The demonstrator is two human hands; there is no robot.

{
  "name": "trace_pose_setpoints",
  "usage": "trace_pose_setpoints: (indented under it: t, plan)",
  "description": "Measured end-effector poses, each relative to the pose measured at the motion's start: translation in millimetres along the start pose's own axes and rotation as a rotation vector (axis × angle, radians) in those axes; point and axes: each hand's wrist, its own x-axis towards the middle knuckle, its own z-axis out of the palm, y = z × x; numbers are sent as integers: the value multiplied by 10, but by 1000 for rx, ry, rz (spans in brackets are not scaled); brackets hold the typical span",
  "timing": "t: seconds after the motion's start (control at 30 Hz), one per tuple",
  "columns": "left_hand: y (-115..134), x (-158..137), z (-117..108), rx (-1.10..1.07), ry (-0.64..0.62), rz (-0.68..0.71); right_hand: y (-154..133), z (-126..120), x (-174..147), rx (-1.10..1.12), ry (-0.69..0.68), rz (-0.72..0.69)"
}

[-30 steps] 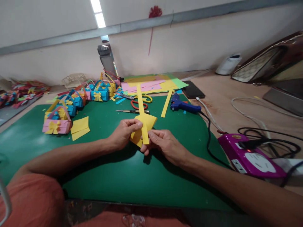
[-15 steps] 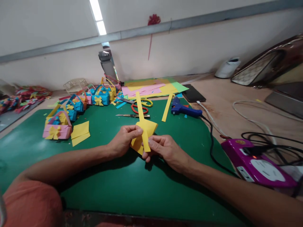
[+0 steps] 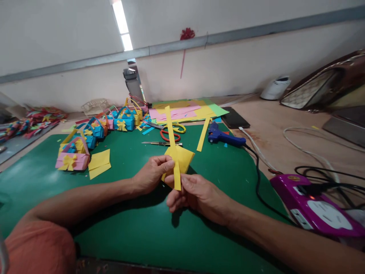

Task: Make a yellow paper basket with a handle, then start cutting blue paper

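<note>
My left hand (image 3: 154, 173) is closed, its thumb pressing a long yellow paper strip (image 3: 172, 133) against a folded yellow paper piece (image 3: 186, 159). The strip crosses the piece and sticks out above and below it. My right hand (image 3: 203, 196) pinches near the strip's lower end with thumb and forefinger, the other fingers curled below. Part of the folded piece is hidden behind my fingers. Just beyond the paper lie a craft knife (image 3: 162, 144) and scissors with red and yellow handles (image 3: 178, 128).
Another yellow strip (image 3: 203, 135) lies beside a blue glue gun (image 3: 226, 137). Small paper baskets (image 3: 72, 160) stand at left, near yellow paper squares (image 3: 99, 163). Stacked coloured sheets (image 3: 188, 110) and a phone (image 3: 235, 117) lie behind. A purple power strip (image 3: 316, 205) with cables sits at right.
My right hand has shifted slightly down, and its lower fingers have come out from under the folded piece. The strip stands a little more upright. The whole view has tilted slightly.
</note>
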Motion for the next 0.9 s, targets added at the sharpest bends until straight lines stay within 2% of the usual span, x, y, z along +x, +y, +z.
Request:
trace_pose_setpoints:
  t: [0.2,0.4,0.67,0.9]
  plan:
    - [4,-8,6,20,-19,7,1,8,-11,-24,61,-33]
    - [6,-12,20,-68,-18,-14,-18,40,-17,-51,126,-40]
    - [1,-21,3,-83,-31,-4,-21,38,-22,-76,111,-41]
    - [33,-24,3,-165,-113,-51,-13,28,-18,-101,95,-59]
